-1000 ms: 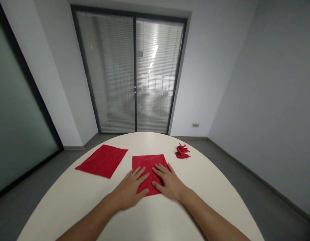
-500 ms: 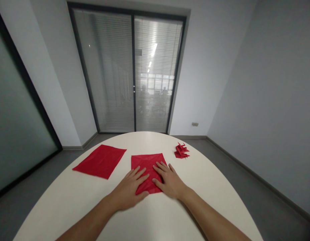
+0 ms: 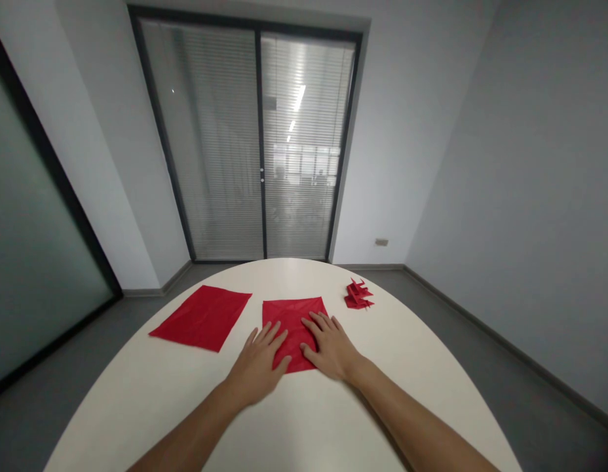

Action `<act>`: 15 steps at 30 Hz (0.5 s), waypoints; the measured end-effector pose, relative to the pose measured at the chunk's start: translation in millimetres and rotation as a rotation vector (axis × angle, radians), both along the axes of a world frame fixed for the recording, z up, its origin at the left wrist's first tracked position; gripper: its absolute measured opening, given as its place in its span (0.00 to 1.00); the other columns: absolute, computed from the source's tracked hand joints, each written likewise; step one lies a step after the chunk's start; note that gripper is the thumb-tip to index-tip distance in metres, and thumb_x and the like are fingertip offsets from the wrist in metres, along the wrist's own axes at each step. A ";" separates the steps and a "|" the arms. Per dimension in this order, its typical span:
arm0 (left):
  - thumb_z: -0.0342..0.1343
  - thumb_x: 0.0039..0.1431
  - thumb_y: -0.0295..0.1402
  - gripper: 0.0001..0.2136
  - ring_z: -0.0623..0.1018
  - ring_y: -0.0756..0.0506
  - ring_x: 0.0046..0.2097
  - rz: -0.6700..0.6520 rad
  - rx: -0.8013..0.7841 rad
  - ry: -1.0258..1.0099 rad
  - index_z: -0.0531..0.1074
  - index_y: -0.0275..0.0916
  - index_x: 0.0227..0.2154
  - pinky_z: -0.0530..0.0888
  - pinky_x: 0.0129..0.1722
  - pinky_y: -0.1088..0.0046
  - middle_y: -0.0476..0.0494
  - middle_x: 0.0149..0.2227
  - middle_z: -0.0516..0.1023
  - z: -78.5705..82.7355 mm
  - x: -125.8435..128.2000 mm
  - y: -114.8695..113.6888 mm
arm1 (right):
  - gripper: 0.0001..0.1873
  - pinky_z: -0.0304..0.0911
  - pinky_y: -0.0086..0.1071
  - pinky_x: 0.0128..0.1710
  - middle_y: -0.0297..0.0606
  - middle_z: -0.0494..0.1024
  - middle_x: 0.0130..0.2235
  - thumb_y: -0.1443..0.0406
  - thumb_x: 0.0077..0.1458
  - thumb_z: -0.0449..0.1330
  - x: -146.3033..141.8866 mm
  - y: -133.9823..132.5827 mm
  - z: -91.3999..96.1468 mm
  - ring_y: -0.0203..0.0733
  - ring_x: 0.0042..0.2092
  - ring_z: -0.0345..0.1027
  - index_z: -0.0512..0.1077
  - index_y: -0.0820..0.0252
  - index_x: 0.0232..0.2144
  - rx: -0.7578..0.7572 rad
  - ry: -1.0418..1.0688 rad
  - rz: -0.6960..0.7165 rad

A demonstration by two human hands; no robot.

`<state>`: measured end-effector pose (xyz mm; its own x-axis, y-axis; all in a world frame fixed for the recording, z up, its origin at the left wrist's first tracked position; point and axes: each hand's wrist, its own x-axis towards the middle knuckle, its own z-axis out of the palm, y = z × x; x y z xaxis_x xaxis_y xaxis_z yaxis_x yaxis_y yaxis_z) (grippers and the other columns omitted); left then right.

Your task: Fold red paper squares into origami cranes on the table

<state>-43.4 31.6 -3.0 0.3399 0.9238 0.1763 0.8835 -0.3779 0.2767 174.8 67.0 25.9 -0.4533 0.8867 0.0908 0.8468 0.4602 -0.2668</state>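
Note:
A red square sheet of paper [image 3: 294, 318] lies flat on the white oval table [image 3: 308, 419] in front of me. My left hand [image 3: 259, 362] rests palm down on the sheet's near left corner, fingers stretched out. My right hand [image 3: 329, 345] lies flat on its near right part, fingers spread. Neither hand holds anything. The sheet's near edge is partly hidden under both hands.
A second, larger red sheet [image 3: 202, 316] lies to the left on the table. A small pile of folded red paper figures [image 3: 358, 295] sits at the far right. Beyond the table stand glass doors with blinds [image 3: 257, 144] and grey walls.
Both hands have slid a little away from me over the sheet, and the sheet has moved slightly farther up the table. The view has shifted a bit.

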 end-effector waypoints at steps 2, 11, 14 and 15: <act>0.48 0.67 0.44 0.27 0.57 0.36 0.70 0.007 -0.001 0.002 0.61 0.39 0.65 0.53 0.68 0.48 0.36 0.69 0.57 -0.3 -0.2 1.6 | 0.35 0.37 0.56 0.68 0.50 0.59 0.68 0.51 0.61 0.55 0.7 0.6 -2.5 0.57 0.69 0.49 0.62 0.60 0.65 0.032 0.038 0.004; 0.49 0.68 0.45 0.25 0.58 0.32 0.69 -0.069 -0.016 -0.045 0.64 0.42 0.64 0.56 0.66 0.44 0.36 0.68 0.60 4.4 -4.8 5.5 | 0.30 0.47 0.52 0.68 0.47 0.62 0.67 0.54 0.63 0.55 7.0 11.5 -9.3 0.56 0.68 0.52 0.65 0.59 0.64 0.012 0.151 0.226; 0.51 0.66 0.45 0.24 0.58 0.33 0.69 -0.211 -0.048 -0.056 0.65 0.48 0.63 0.58 0.66 0.45 0.41 0.67 0.62 8.5 -10.6 4.9 | 0.31 0.46 0.53 0.68 0.47 0.61 0.67 0.53 0.63 0.55 9.5 14.9 -10.1 0.57 0.69 0.50 0.65 0.58 0.64 0.003 0.163 0.239; 0.52 0.66 0.45 0.23 0.59 0.33 0.69 -0.235 -0.048 -0.059 0.66 0.49 0.62 0.59 0.66 0.44 0.42 0.67 0.63 9.7 -12.2 4.8 | 0.31 0.47 0.53 0.68 0.47 0.60 0.67 0.52 0.64 0.55 10.0 15.6 -10.3 0.57 0.69 0.50 0.64 0.58 0.64 0.002 0.165 0.244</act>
<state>-55.6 36.5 6.7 0.5370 0.8283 0.1597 0.7546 -0.5563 0.3479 184.8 82.6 15.6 -0.6321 0.7530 0.1829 0.6563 0.6457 -0.3904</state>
